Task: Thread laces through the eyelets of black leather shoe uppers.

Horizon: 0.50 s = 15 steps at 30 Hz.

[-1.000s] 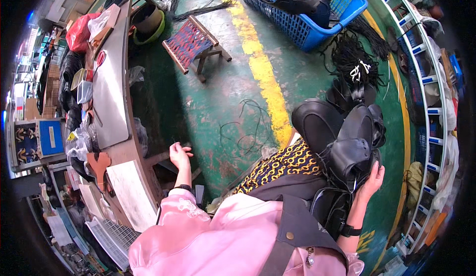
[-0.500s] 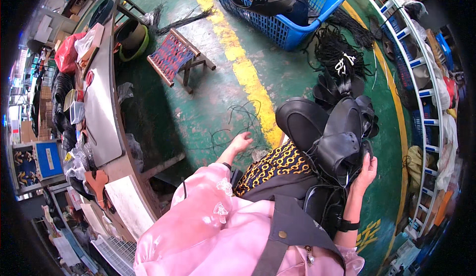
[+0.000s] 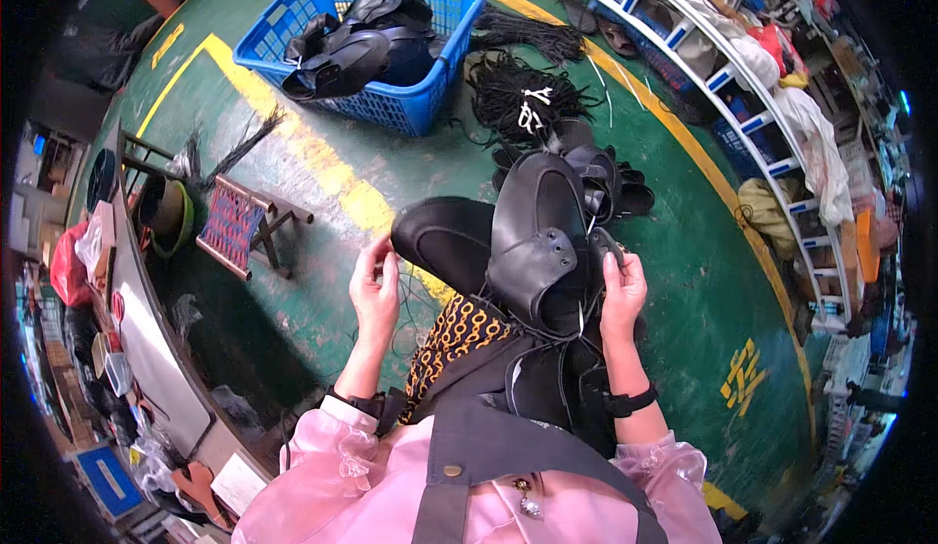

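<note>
Black leather shoe uppers rest in a stack over my lap. The top shoe upper [image 3: 535, 217] has a rounded toe and a few eyelets. My right hand [image 3: 623, 300] pinches its dark side flap [image 3: 604, 244] between thumb and fingers. A thin pale strand runs near its opening. At the left, a second shoe upper [image 3: 445, 239] lies partly beneath the first. Beside that one's outer edge, my left hand [image 3: 375, 288] is raised with thumb and fingers apart, and I see nothing in it. Closer to my body sits another black upper [image 3: 542, 388].
A blue basket [image 3: 415, 109] of black uppers stands ahead on the green floor. Bundles of black laces [image 3: 523, 94] and more uppers [image 3: 596, 177] lie beyond my lap. A small woven stool [image 3: 233, 226] and a workbench [image 3: 161, 348] are left; a white rack [image 3: 752, 124] lines the right.
My view has swung right. My left hand has risen from low beside my lap to the uppers' left edge. My right hand now has the flap pulled outward from the upper.
</note>
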Each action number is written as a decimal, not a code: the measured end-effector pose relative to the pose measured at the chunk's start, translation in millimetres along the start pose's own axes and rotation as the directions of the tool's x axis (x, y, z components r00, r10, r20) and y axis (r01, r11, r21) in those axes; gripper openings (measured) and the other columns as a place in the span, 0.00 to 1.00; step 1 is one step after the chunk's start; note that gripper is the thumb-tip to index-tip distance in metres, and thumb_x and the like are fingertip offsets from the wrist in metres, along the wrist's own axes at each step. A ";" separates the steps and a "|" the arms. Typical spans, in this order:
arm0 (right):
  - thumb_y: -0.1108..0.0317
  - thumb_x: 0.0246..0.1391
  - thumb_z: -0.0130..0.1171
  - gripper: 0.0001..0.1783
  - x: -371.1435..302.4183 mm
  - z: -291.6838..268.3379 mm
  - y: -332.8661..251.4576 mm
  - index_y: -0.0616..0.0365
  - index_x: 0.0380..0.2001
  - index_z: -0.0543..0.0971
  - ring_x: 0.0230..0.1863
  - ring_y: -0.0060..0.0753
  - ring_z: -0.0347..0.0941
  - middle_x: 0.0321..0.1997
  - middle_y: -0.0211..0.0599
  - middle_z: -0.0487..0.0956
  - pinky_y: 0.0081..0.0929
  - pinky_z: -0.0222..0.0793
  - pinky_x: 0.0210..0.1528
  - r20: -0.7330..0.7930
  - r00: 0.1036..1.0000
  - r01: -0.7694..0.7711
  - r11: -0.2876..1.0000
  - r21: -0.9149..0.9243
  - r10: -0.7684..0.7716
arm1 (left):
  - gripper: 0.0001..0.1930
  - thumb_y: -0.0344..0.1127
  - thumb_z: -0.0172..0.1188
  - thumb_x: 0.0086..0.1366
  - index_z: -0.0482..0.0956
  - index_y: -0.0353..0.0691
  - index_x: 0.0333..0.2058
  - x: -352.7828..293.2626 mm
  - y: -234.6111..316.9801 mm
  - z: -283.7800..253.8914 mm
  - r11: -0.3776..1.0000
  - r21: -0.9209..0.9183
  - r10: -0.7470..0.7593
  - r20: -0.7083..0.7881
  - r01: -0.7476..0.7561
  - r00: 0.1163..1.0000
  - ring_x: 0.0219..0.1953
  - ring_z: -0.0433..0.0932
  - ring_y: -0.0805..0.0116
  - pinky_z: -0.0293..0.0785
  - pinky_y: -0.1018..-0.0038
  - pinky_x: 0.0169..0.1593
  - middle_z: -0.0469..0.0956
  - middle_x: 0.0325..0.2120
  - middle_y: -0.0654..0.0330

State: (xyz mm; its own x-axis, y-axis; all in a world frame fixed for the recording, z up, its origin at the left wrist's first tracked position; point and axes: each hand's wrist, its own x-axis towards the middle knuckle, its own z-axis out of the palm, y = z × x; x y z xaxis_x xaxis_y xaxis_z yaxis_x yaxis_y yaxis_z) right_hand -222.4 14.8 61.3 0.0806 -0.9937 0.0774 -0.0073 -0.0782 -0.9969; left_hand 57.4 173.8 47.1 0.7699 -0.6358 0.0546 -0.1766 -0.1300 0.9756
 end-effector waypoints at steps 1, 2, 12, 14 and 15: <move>0.71 0.60 0.55 0.03 0.7 -6.6 3.5 0.59 0.33 0.74 0.33 0.12 0.66 0.31 0.21 0.73 0.10 0.62 0.38 -0.031 0.999 0.019 1.000 -0.012 -0.019 | 0.17 0.23 0.54 0.63 0.72 0.36 0.52 2.6 18.2 7.1 0.990 0.089 0.112 -0.035 -0.108 0.993 0.39 0.75 0.73 0.71 0.77 0.43 0.76 0.39 0.59; 0.71 0.60 0.55 0.03 1.2 -8.2 -2.8 0.58 0.33 0.74 0.32 0.11 0.65 0.31 0.20 0.72 0.10 0.61 0.37 -0.053 0.997 -0.060 0.996 0.061 0.063 | 0.22 0.24 0.56 0.61 0.70 0.38 0.55 5.7 19.8 9.0 0.978 0.100 0.186 -0.015 -0.184 0.982 0.46 0.74 0.69 0.71 0.73 0.47 0.75 0.43 0.57; 0.59 0.64 0.44 0.21 21.2 -93.9 -10.9 0.57 0.56 0.68 0.60 0.43 0.66 0.59 0.44 0.71 0.47 0.58 0.64 0.004 0.886 -0.276 0.520 0.808 0.464 | 0.33 0.36 0.66 0.55 0.65 0.45 0.59 -12.9 18.5 48.1 0.919 0.253 0.213 0.331 -0.304 0.919 0.62 0.61 0.53 0.60 0.61 0.62 0.63 0.59 0.50; 0.59 0.64 0.40 0.23 21.8 -123.4 -20.6 0.59 0.58 0.67 0.62 0.44 0.64 0.61 0.43 0.69 0.48 0.56 0.66 -0.017 0.890 -0.179 0.386 0.905 0.455 | 0.29 0.41 0.65 0.55 0.70 0.46 0.56 -15.8 17.4 53.9 0.799 0.342 0.293 0.497 -0.495 0.817 0.65 0.54 0.47 0.54 0.57 0.65 0.61 0.61 0.50; 0.59 0.64 0.39 0.24 23.6 -145.2 -17.6 0.59 0.58 0.67 0.62 0.44 0.64 0.61 0.43 0.69 0.48 0.56 0.66 -0.057 0.872 -0.120 0.326 0.938 0.487 | 0.29 0.43 0.64 0.56 0.69 0.45 0.57 -18.7 17.4 60.1 0.792 0.357 0.262 0.534 -0.495 0.804 0.65 0.54 0.47 0.54 0.57 0.65 0.60 0.61 0.49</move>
State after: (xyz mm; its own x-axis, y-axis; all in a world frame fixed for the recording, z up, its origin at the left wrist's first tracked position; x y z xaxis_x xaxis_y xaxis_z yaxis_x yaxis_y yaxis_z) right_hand -365.1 -18.9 82.7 0.0098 -0.9089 -0.4168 0.9226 0.1691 -0.3469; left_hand 3.1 137.6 50.3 0.2452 -0.9514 0.1864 -0.7400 -0.0595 0.6700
